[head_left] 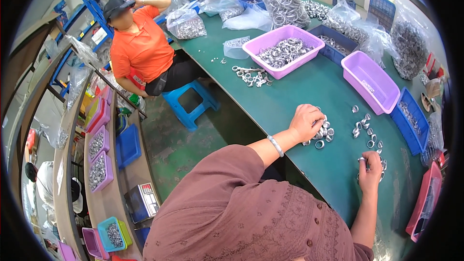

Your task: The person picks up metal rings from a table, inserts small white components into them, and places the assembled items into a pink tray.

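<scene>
My left hand [308,121], with a pale bangle [275,145] at the wrist, reaches over a small pile of silver metal rings [328,133] on the green table [338,183]. Its fingers are bent together at the pile, and whatever they pinch is too small to make out. To the right, my right hand [370,170] is closed, with a silver ring [361,159] between thumb and fingers. More loose rings [381,145] lie beside and partly behind this hand. Between and beyond my hands runs a scattered line of rings [358,128].
Beyond stand a purple bin [268,67] of metal pieces, a purple tray [353,75], a blue crate [403,128] and bulging clear bags [282,7]. Small metal parts [251,75] lie near the table's left edge. A person in orange [140,43] sits on a blue stool [191,104] at left.
</scene>
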{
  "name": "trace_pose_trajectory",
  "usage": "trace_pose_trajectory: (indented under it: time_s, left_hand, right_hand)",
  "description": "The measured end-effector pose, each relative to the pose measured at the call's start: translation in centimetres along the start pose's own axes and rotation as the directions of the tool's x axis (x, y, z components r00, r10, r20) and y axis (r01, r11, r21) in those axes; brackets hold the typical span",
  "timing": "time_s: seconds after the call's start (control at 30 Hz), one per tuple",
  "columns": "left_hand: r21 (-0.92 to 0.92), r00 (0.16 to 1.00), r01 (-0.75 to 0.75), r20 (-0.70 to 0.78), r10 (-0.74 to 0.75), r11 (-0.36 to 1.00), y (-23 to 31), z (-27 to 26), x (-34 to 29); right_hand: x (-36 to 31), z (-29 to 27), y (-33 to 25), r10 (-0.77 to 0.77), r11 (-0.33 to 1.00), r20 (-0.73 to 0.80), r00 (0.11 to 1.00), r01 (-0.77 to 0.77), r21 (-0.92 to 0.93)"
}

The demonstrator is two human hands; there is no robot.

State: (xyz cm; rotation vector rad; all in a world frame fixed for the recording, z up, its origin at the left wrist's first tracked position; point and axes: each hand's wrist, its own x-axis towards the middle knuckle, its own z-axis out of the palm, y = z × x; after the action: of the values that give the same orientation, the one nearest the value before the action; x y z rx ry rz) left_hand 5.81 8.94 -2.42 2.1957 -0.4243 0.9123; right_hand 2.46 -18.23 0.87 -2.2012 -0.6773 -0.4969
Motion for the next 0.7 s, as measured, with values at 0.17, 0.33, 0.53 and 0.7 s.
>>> trace_pose_trajectory:
  time_s: [0.17,0.33,0.53,0.7]
  left_hand:
    - [-0.011,1.0,0.023,0.002,-0.023,1.0,0.08,-0.06,-0.09]
    - [-0.021,1.0,0.022,0.004,-0.022,1.0,0.05,-0.1,-0.06]
    - [-0.012,1.0,0.028,0.008,-0.028,1.0,0.13,-0.14,-0.09]
    - [0.001,1.0,0.007,0.002,-0.007,1.0,0.01,-0.23,-0.15]
  right_hand:
    - [0.02,0.08,0.02,-0.003,1.0,-0.005,1.0,0.003,0.018]
    - [-0.03,0.06,0.13,-0.009,1.0,-0.01,1.0,0.009,0.015]
    - [0.02,0.15,-0.08,-0.005,1.0,-0.013,1.0,0.005,0.025]
    - [-0.05,0.19,-0.02,-0.009,1.0,-0.019,1.0,0.009,0.03]
